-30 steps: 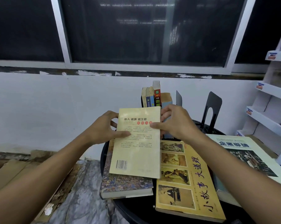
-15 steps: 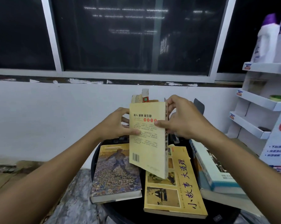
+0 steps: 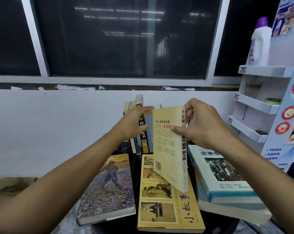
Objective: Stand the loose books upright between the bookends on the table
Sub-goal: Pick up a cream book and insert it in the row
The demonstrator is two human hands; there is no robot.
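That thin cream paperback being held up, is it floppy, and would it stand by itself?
Probably light: the right hand alone holds the cream paperback near its top. It hangs flat, so likely only slightly bendy. Being thin, it would probably tip unless leaned against the standing books.

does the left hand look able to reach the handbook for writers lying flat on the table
Probably yes. The Handbook for Writers lies uncovered just beside the left forearm. But the left hand is pressing against the upright books, so it would have to leave them first.
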